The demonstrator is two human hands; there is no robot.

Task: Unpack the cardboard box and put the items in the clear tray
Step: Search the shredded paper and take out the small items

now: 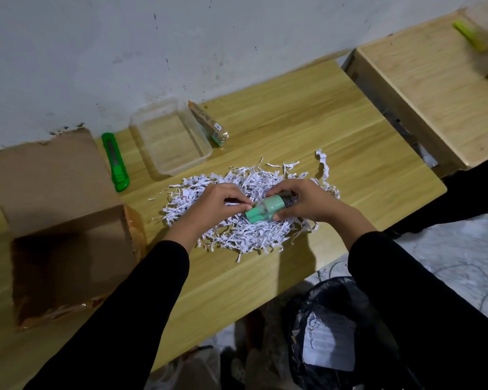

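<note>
Both hands over the shredded paper [245, 220]: right hand [302, 201] wraps the green item [261, 213], left hand [212, 206] pinches its end, probably peeling wrap; clear tray [200, 161] holds 0 items.

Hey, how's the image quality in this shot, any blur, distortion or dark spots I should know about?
Head view: wide-angle bend curves the table edge and wall line; the yellow-green object at top right is smeared by blur; the open cardboard box interior sits in deep shadow; both hands, left hand and right hand, and the shredded paper are fairly sharp.
</note>
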